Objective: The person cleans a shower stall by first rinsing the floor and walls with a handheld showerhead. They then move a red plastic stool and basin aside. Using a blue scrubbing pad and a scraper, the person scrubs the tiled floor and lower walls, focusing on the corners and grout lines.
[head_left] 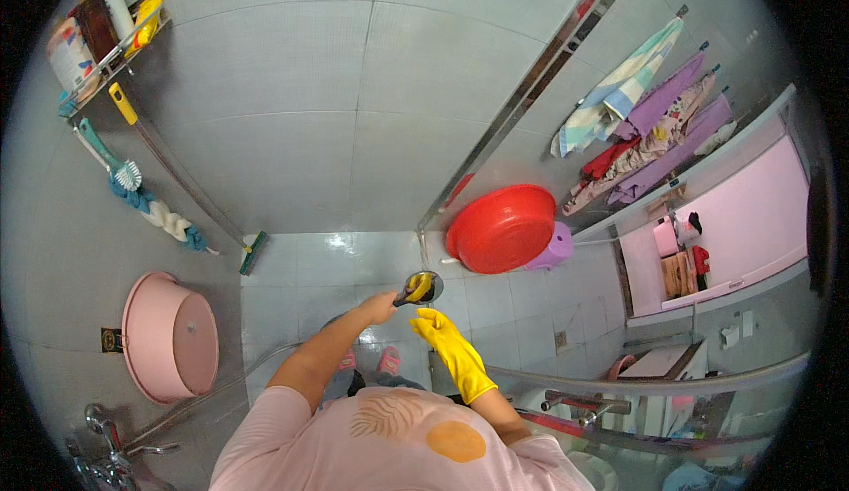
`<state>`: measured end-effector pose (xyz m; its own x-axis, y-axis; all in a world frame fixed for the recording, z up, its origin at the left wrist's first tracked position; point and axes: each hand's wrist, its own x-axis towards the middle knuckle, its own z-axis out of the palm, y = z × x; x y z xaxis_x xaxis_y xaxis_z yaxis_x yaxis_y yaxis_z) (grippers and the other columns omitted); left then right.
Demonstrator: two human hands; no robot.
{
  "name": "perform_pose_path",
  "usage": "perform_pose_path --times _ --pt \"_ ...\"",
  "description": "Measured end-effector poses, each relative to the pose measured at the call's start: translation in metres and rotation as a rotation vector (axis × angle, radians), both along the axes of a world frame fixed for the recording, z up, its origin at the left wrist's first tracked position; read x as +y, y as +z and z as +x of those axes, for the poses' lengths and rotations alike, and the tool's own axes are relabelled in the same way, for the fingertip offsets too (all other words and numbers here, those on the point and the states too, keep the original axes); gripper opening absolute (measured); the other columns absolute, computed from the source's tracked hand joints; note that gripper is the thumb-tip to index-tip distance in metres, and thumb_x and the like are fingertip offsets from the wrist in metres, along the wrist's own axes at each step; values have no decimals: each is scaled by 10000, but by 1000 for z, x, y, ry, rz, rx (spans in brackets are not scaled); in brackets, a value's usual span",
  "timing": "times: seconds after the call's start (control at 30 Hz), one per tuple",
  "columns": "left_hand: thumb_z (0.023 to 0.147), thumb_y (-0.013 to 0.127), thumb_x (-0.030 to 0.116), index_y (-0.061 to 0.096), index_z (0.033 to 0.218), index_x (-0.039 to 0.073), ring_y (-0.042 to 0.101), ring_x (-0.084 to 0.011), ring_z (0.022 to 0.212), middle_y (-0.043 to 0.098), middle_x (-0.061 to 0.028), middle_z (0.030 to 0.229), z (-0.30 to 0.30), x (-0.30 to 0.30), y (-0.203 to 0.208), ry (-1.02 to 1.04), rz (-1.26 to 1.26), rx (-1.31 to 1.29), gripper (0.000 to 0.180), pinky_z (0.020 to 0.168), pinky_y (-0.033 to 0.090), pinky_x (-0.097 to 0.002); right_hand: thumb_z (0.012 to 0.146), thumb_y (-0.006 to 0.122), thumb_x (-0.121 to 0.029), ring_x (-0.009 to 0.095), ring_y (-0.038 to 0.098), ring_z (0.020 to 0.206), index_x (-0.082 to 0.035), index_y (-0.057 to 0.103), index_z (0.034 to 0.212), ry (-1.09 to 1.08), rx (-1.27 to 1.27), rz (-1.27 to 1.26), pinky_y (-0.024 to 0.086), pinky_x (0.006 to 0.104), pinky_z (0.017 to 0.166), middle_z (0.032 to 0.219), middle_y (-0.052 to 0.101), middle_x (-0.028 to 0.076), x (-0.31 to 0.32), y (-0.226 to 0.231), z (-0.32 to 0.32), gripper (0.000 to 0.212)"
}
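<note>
My bare left hand (pixel 381 306) is closed around the handle of a shower head (pixel 429 288), which has a round, shiny dark face with yellow showing in it. A metal hose (pixel 276 352) runs behind my left arm toward the wall tap (pixel 113 445). Just below and right of the shower head is my right hand (pixel 433 325), in a long yellow rubber glove (pixel 462 361). Its fingers are loosely bent with a gap between them, and nothing shows in them. The hand looks apart from the shower head.
A red basin (pixel 502 228) leans by the far wall beside a purple stool (pixel 553 248). On the left hang a pink basin (pixel 170 336) and brushes (pixel 126 173); a green-headed floor brush (pixel 253 253) stands in the corner. A curved glass-screen rail (pixel 654 385) crosses at right.
</note>
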<state>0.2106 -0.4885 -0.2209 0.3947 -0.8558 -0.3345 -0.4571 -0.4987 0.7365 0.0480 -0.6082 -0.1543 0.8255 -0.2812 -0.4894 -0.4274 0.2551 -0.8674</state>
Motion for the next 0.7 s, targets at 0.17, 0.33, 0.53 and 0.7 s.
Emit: perform_pose_path --times 0.17,0.33,0.53,0.7 --pt "811 550 165 444 1055 31 536 -372 931 573 -214 969 -10 -9 8 -68 -93 31 298 754 429 -447 853 570 -199 182 567 942 -11 416 1201 -44 22 14 451 280 831 1053 581 131 -9 -4 -24 424" --pt "808 550 152 449 1048 23 545 -367 916 578 -210 964 -4 -30 -5 -65 -137 100 291 761 429 -435 860 560 -196 192 577 919 -12 418 1192 -64 37 29 460 293 831 1033 590 134 -4 19 -29 405" --pt "801 554 150 454 1083 12 560 -352 905 585 -206 953 28 -12 -35 159 -155 75 330 771 434 -419 859 563 -242 204 576 923 -6 412 1197 -85 78 42 457 302 843 1031 586 147 -6 9 -33 438" --pt "778 561 122 468 1065 4 572 -350 858 594 -200 911 65 41 -33 313 -76 2 324 756 442 -420 860 562 -244 209 575 932 -5 417 1190 -100 69 46 455 305 848 1030 586 147 -11 4 -44 432"
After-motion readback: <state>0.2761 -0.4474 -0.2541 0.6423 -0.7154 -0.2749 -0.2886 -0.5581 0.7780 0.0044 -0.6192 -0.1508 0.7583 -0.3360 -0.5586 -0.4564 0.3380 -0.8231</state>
